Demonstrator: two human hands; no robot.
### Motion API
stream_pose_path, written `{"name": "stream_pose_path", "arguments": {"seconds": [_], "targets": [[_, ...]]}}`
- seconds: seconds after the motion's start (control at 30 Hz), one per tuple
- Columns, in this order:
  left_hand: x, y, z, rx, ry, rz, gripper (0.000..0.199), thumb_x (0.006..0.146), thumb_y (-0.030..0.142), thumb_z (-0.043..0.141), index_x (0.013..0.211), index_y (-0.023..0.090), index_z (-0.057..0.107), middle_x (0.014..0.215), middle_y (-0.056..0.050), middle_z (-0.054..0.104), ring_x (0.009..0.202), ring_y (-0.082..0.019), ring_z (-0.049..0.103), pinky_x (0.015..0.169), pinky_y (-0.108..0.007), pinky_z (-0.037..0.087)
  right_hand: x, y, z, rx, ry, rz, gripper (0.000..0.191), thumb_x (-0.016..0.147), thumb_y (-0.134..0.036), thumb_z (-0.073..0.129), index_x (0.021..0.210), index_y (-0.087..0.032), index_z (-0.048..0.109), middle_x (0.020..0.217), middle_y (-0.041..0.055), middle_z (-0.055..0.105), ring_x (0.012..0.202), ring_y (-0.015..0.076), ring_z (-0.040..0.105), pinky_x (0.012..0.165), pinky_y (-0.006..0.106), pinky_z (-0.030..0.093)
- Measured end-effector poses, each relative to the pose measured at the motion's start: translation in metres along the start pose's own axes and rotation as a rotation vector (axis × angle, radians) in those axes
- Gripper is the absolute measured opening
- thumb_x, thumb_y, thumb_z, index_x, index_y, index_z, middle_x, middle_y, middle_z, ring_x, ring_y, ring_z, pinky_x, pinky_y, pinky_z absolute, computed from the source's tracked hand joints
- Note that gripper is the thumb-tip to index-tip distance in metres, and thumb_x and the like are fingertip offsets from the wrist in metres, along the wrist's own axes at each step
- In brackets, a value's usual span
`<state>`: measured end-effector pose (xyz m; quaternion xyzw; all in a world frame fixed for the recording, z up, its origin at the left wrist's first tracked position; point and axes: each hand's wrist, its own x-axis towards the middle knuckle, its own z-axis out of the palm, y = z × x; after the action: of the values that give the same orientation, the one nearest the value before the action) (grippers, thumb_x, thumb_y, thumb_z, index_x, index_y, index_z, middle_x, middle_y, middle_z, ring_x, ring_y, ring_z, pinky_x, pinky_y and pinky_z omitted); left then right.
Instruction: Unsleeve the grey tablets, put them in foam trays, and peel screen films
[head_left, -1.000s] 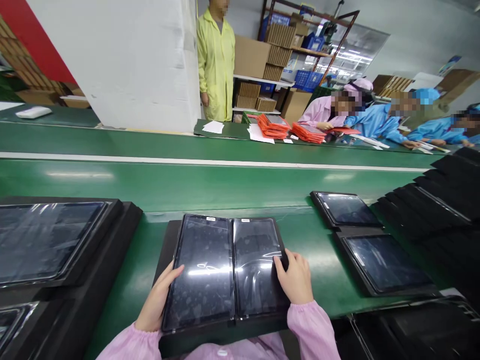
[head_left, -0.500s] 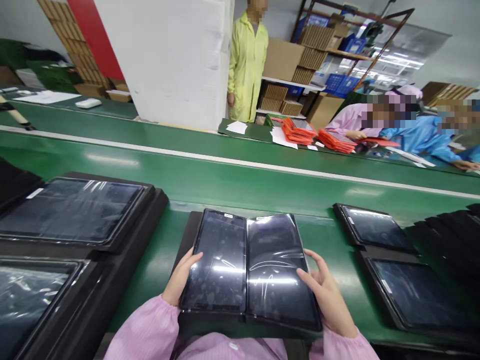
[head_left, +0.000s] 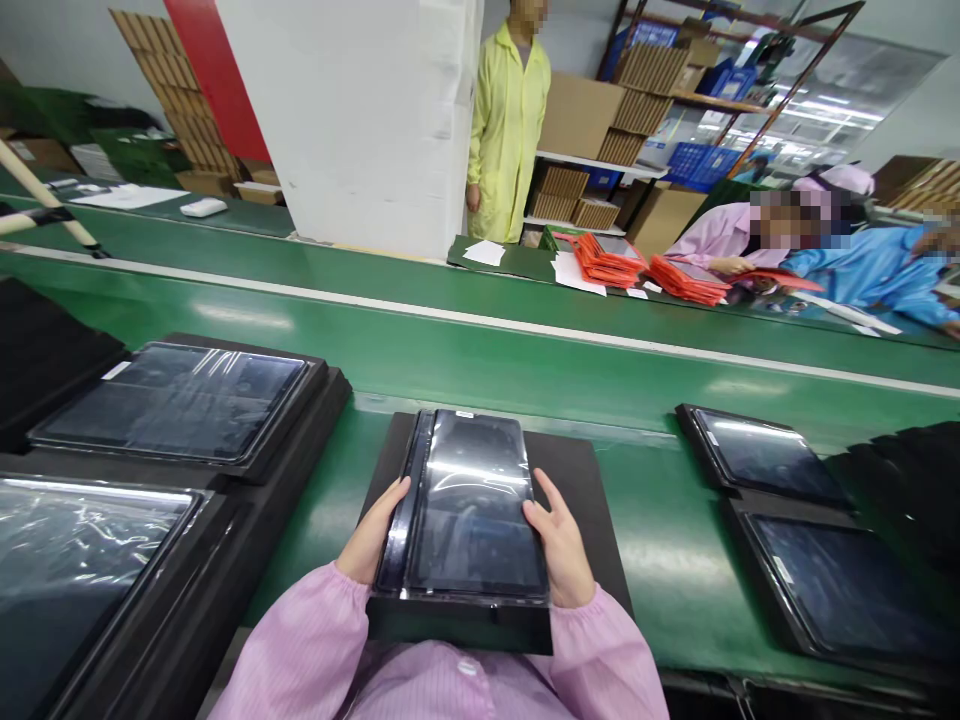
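Note:
Two glossy black tablet screens lie overlapped in front of me, over a black foam pad [head_left: 589, 500]. The upper tablet screen [head_left: 476, 530] has a small white label at its top edge and covers most of the lower tablet screen [head_left: 403, 520], which shows as a strip on the left. My left hand [head_left: 377, 535] grips the left edge, thumb on top, its other fingers hidden underneath. At the right edge, my right hand [head_left: 561, 545] holds the upper screen with its thumb against the side.
More screens on black foam stand at left, one tablet screen [head_left: 180, 405] behind another [head_left: 82, 560]. Smaller-looking screens [head_left: 761, 455] sit on foam at right. A green work surface [head_left: 660, 540] runs across. Beyond it are red folders [head_left: 604, 260], a person in yellow [head_left: 510, 130] and co-workers.
The right screen has moved left from beside the other screen to lie over it, with my right hand following. More of the foam pad shows at right. The view has shifted slightly.

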<state>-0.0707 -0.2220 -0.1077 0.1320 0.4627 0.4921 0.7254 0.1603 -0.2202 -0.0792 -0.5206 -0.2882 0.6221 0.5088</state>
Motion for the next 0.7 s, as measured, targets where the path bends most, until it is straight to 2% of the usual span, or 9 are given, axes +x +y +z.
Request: {"name": "stream_pose_path", "arguments": {"seconds": [0.1, 0.2, 0.27, 0.37, 0.43, 0.47, 0.53, 0.6, 0.7], "targets": [[-0.003, 0.004, 0.002, 0.039, -0.025, -0.018, 0.05, 0.084, 0.038, 0.071, 0.13, 0.02, 0.061, 0.112, -0.01, 0.074, 0.101, -0.025, 0.072, 0.089, -0.033, 0.056, 0.006, 0.017, 0.012, -0.104, -0.076, -0.076, 0.097, 0.071, -0.048, 0.077, 0.15, -0.015, 0.031, 0.079, 0.0028, 0.071, 0.067, 0.0196, 0.066, 0.063, 0.032, 0.052], [-0.005, 0.008, 0.006, 0.083, 0.054, -0.092, 0.049, 0.078, 0.033, 0.077, 0.122, 0.017, 0.064, 0.098, -0.012, 0.077, 0.084, -0.026, 0.075, 0.078, -0.035, 0.059, 0.01, 0.016, 0.014, -0.51, -0.084, -0.216, 0.077, 0.078, -0.05, 0.068, 0.139, -0.008, 0.047, 0.05, -0.0096, 0.049, 0.048, 0.0138, 0.049, 0.055, 0.027, 0.043], [-0.005, 0.007, 0.01, 0.08, 0.085, -0.107, 0.045, 0.078, 0.029, 0.077, 0.119, 0.014, 0.064, 0.091, -0.013, 0.077, 0.075, -0.026, 0.075, 0.072, -0.036, 0.061, 0.012, 0.009, 0.014, -0.827, -0.036, -0.331, 0.066, 0.082, -0.048, 0.061, 0.133, -0.008, 0.054, 0.044, -0.0124, 0.037, 0.044, 0.0131, 0.043, 0.055, 0.026, 0.039], [-0.001, 0.003, 0.015, 0.068, 0.097, -0.051, 0.041, 0.08, 0.026, 0.074, 0.118, 0.015, 0.062, 0.088, -0.011, 0.076, 0.068, -0.023, 0.074, 0.068, -0.035, 0.061, 0.015, -0.003, 0.015, -1.132, 0.118, -0.477, 0.062, 0.083, -0.047, 0.058, 0.134, -0.011, 0.054, 0.051, -0.0078, 0.047, 0.051, 0.0161, 0.051, 0.057, 0.027, 0.037], [0.002, 0.002, 0.018, 0.063, 0.109, -0.008, 0.039, 0.082, 0.025, 0.072, 0.118, 0.017, 0.061, 0.09, -0.009, 0.077, 0.067, -0.021, 0.073, 0.068, -0.033, 0.061, 0.016, -0.012, 0.017, -1.179, 0.233, -0.559, 0.057, 0.083, -0.049, 0.057, 0.127, -0.013, 0.056, 0.065, -0.0022, 0.055, 0.06, 0.018, 0.057, 0.059, 0.027, 0.039], [0.004, 0.002, 0.021, 0.062, 0.109, 0.015, 0.037, 0.083, 0.026, 0.071, 0.118, 0.018, 0.061, 0.092, -0.008, 0.077, 0.07, -0.021, 0.073, 0.07, -0.033, 0.06, 0.015, -0.017, 0.018, -1.17, 0.245, -0.583, 0.05, 0.084, -0.05, 0.056, 0.118, -0.014, 0.06, 0.07, -0.0004, 0.057, 0.063, 0.0183, 0.058, 0.06, 0.027, 0.04], [0.008, 0.006, 0.027, 0.06, 0.109, 0.079, 0.034, 0.085, 0.031, 0.069, 0.116, 0.019, 0.062, 0.098, -0.008, 0.076, 0.081, -0.022, 0.074, 0.078, -0.034, 0.059, 0.012, -0.029, 0.021, -1.126, 0.181, -0.59, 0.034, 0.087, -0.051, 0.052, 0.092, -0.018, 0.06, 0.07, -0.0002, 0.056, 0.062, 0.0172, 0.057, 0.06, 0.027, 0.04], [0.016, 0.012, 0.036, 0.092, 0.107, 0.203, 0.036, 0.089, 0.043, 0.064, 0.114, 0.017, 0.065, 0.107, -0.01, 0.075, 0.099, -0.024, 0.071, 0.09, -0.034, 0.055, 0.005, -0.043, 0.025, -1.081, 0.104, -0.593, 0.032, 0.089, -0.049, 0.05, 0.073, -0.022, 0.049, 0.061, -0.0028, 0.051, 0.056, 0.015, 0.051, 0.056, 0.026, 0.038], [0.032, 0.02, 0.055, 0.156, 0.088, 0.357, 0.047, 0.09, 0.058, 0.056, 0.11, 0.017, 0.067, 0.117, -0.009, 0.072, 0.121, -0.024, 0.061, 0.102, -0.03, 0.046, -0.014, -0.064, 0.037, -1.036, 0.082, -0.664, 0.031, 0.087, -0.043, 0.054, 0.068, -0.024, 0.037, 0.056, -0.0059, 0.043, 0.05, 0.0125, 0.042, 0.052, 0.025, 0.032]]}}
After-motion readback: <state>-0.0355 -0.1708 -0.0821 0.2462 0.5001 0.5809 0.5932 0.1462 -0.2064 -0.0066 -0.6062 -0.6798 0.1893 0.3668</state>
